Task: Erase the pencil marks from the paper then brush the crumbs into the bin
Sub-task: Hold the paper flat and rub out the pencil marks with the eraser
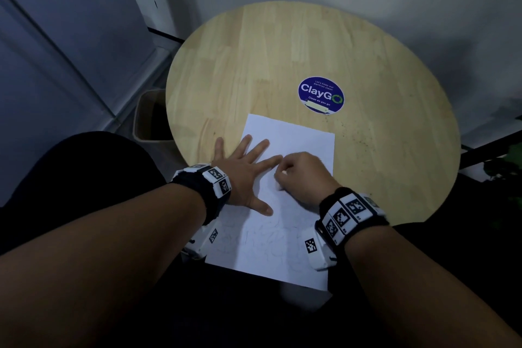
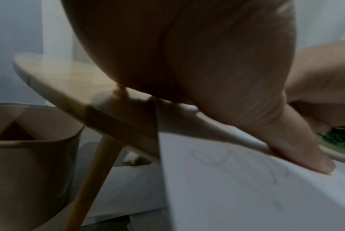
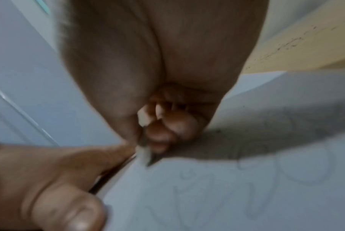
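Dim, bluish light; wrist views motion-blurred; head view bends at edges.

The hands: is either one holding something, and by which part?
The right hand pinches a small white eraser by its upper part, tip on the paper. The left hand holds nothing; it presses flat on the paper.

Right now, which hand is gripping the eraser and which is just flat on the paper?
The right hand grips the eraser, fingers curled round it, its tip on the paper. The left hand lies flat, fingers spread, pinning the sheet.
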Demonstrator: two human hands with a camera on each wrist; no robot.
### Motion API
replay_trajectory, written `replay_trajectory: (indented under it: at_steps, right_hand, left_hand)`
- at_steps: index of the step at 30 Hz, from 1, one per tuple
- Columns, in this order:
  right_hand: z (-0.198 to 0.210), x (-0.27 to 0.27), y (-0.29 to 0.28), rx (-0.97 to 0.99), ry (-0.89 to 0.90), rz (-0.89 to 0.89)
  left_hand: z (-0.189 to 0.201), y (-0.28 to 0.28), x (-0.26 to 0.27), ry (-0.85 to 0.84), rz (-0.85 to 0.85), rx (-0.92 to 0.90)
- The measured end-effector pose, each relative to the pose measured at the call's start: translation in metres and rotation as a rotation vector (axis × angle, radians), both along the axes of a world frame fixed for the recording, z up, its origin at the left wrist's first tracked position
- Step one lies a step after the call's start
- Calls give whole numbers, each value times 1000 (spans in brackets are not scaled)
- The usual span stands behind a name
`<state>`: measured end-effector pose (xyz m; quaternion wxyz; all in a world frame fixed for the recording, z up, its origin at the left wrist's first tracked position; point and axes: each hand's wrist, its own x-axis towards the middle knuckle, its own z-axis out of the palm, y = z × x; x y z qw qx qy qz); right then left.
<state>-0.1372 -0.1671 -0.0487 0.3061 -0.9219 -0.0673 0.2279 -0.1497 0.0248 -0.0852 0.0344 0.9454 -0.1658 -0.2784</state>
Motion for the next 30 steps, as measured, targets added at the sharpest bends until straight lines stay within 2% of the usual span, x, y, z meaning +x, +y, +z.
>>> replay_trajectory:
  at_steps: [2,3,6,7,11,15,19,24,28,30]
  right_hand:
    - [0,5,-1,-18,-117,-75]
    - [0,5,-1,-25,-110,-49]
    - [0,-5,2,-52,42,121]
    - [0,-7,1,-54,56,125]
    - [4,2,-6,-54,-55,-27]
    - [8,-4,-4,-48,126,95]
    - [3,3,-7,-33,-82,-66]
    - [6,-4,-5,-45,88,104]
    - [1,-1,-4,5,-91,-54]
    - [2,-1,-2,20,-21,-2]
  left_hand:
    - [0,0,0,2,1,2]
    - [0,1,-1,4,1,2]
    - [-2,1,-2,-2,0,-5]
    - [-2,1,-2,-4,-1,-5]
    - [-1,0,0,-2,2,3]
    - [-2,1,-2,-3,1,-6]
    - [0,0,0,1,-1,1]
    - [-2,2,-1,0,-3,-1]
    - [-1,1,0,-1,-6,1]
    - [-1,2,0,5,-3,-3]
